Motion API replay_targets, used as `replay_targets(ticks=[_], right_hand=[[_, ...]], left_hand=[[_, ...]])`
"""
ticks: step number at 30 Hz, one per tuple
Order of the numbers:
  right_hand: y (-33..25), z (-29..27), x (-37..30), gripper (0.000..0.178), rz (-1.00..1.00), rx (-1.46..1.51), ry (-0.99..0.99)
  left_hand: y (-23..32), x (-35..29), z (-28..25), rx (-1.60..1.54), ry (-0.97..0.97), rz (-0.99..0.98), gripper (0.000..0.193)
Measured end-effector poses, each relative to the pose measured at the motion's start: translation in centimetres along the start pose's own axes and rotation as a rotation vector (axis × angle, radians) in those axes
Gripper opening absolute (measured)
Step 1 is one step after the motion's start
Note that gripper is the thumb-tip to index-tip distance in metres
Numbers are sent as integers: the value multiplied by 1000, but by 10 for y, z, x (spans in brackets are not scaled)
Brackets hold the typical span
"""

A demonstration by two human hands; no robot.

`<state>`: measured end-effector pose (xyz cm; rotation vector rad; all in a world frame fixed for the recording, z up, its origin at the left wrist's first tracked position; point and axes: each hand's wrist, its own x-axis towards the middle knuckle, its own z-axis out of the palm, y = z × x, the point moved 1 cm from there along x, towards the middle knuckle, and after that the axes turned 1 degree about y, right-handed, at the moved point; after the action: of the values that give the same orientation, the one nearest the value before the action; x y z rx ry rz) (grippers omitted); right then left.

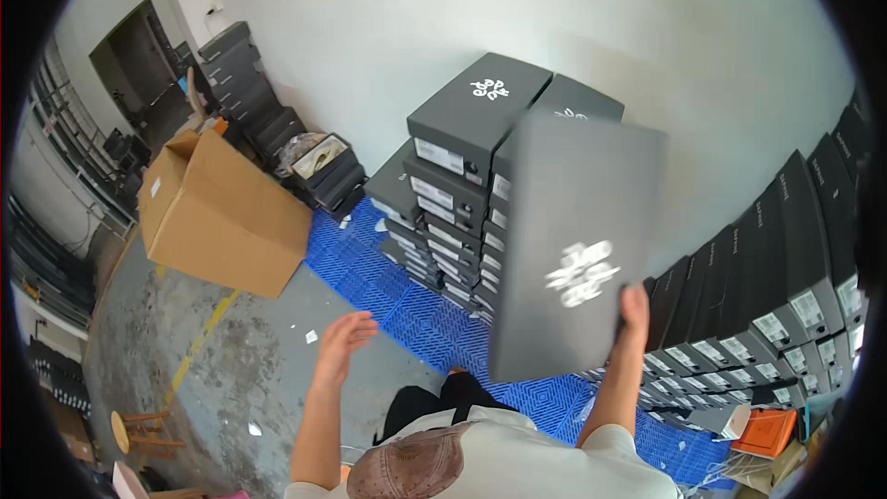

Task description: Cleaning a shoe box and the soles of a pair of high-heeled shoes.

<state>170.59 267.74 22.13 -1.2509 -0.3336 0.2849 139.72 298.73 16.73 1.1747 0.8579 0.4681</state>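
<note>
A dark grey shoebox (582, 194) with a white printed mark on its lid is raised in front of me, slightly blurred. My right hand (634, 316) grips it along the lower right edge; part of the fingers is hidden by the box. My left hand (346, 337) hangs in the air to the left, apart from the box, its fingers stretched out and holding nothing. Behind the raised shoebox, stacked shoeboxes (476, 102) of the same grey stand against the wall, with pale labels on their ends. The raised box covers part of that stack.
Long rows of shoeboxes (785, 240) line the right side. A large open cardboard carton (236, 222) stands at the left, near more stacked boxes (236, 74) by the wall. Blue plastic mats (370, 282) lie under the stacks. An orange bin (765, 432) and a wooden stool (120, 432) are nearby.
</note>
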Motion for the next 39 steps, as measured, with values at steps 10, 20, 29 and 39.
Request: replay_targets(ticks=[10, 20, 29, 39], right_hand=[[-13, 2, 143, 49, 180, 473, 25], [-12, 34, 164, 44, 199, 408, 247], [-10, 7, 135, 34, -117, 495, -124], [2, 2, 157, 27, -311, 452, -173]], left_hand=[[213, 168, 175, 65, -702, 379, 41], [228, 203, 278, 705, -650, 435, 38], [250, 220, 244, 427, -733, 393, 43], [215, 187, 284, 182, -877, -124, 55]])
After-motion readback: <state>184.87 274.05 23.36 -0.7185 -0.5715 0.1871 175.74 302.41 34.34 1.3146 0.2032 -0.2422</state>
